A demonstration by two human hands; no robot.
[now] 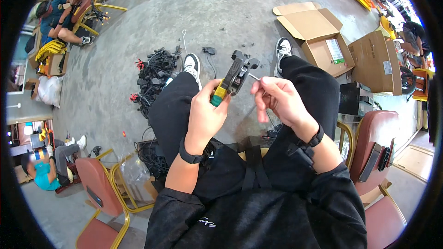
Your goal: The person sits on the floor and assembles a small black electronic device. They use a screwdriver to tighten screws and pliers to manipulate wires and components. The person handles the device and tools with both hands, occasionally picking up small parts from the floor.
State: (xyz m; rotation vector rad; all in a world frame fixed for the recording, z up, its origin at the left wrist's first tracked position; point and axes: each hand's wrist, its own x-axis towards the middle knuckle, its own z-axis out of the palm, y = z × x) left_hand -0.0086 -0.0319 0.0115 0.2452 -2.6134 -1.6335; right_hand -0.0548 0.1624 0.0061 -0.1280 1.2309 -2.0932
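My left hand point(206, 113) is closed around the yellow-and-green handle of what looks like a wire stripper point(236, 74), its black jaws pointing up and away from me. Just right of the tool, my right hand point(282, 99) pinches a thin pale grey wire point(254, 78) between thumb and forefinger. The wire's far end meets the side of the tool's head; whether it sits inside the jaws I cannot tell. The other right fingers are loosely curled. Both hands are above the gap between my knees.
A heap of black cables point(157, 71) with red-tipped ends lies by my left leg. A small black part point(208, 50) with a lead is on the floor ahead. Open cardboard boxes point(323, 48) stand front right. Brown chairs point(99, 184) flank me; other people point(60, 20) sit farther off.
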